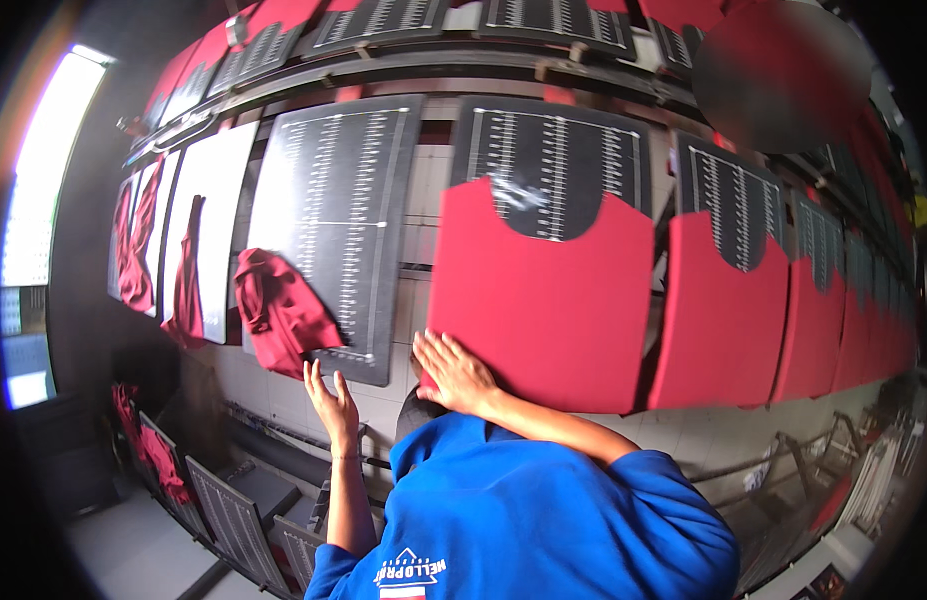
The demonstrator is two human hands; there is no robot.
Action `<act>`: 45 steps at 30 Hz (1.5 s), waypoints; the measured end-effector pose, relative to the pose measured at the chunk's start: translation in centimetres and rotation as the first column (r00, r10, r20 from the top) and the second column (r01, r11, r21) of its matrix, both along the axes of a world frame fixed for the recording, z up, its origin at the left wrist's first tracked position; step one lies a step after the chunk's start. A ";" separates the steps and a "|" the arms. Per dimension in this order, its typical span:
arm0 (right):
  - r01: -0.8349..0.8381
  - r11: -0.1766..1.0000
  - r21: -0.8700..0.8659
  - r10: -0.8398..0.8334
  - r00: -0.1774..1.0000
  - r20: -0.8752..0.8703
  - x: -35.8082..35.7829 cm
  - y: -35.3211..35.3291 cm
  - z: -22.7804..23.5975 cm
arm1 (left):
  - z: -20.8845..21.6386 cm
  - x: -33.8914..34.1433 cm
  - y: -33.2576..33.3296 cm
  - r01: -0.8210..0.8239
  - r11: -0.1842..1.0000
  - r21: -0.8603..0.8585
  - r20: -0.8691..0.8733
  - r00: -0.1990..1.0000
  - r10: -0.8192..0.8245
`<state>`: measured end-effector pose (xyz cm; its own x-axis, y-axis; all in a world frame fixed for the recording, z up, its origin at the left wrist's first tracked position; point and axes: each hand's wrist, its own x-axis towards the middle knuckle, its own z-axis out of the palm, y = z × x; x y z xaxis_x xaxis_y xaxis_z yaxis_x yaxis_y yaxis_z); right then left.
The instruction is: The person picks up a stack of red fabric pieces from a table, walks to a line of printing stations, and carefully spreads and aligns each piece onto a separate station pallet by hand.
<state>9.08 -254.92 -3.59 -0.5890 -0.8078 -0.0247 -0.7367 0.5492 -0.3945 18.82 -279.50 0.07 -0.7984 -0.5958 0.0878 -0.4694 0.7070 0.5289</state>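
Right hand (pixel 453 372) flat, grip apart, on flat red shirt (pixel 541 300) pulled over dark board, long axis vertical, neckline up; left hand (pixel 330 400) spread, grip apart, just below crumpled red garment (pixel 279 310).

Two red cloths (pixel 143 245) hang on a white board (pixel 215 215) far left, and more red shirts (pixel 718 315) sit on boards at right

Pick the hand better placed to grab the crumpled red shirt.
Probably the left hand: open, just below the crumpled red shirt. Right hand lies flat on the stretched red shirt beside it.
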 end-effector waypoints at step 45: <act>0.917 0.074 -0.391 -0.347 0.391 0.852 -0.7 -19.8 12.4 | -1.3 -6.9 -40.3 0.112 -0.218 0.970 -0.144 0.980 -0.136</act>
<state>8.41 -274.75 8.81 -0.9733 0.1216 -0.1946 0.1869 -0.0720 -0.9797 11.94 -319.78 -1.27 -0.8636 0.1536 -0.4802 -0.4674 -0.6011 0.6483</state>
